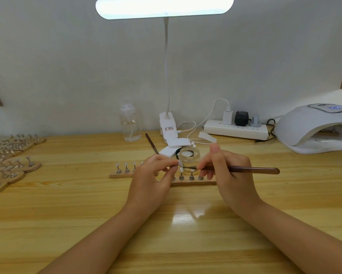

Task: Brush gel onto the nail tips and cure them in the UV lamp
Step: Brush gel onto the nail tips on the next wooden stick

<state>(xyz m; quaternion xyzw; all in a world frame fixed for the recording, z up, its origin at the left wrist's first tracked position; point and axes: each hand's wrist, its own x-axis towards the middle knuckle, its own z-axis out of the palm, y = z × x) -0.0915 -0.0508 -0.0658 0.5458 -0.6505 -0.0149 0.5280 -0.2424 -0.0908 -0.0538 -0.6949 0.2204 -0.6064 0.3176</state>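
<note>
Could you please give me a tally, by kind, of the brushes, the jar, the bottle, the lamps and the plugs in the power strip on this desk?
Brushes: 2, one held in the right hand, one lying behind the left hand
Glass jar: 1
Clear bottle: 1
Desk lamp: 1
UV lamp: 1
Plugs in the power strip: 3
Total: 9

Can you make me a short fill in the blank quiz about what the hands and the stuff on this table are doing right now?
1. The right hand holds a ____ with a brown handle.
2. The left hand pinches a nail tip in front of the glass ____.
3. The UV lamp sits at the table's far ____ side.
4. The power strip lies between the desk lamp and the ____.

Missing words: brush; jar; right; UV lamp
</note>
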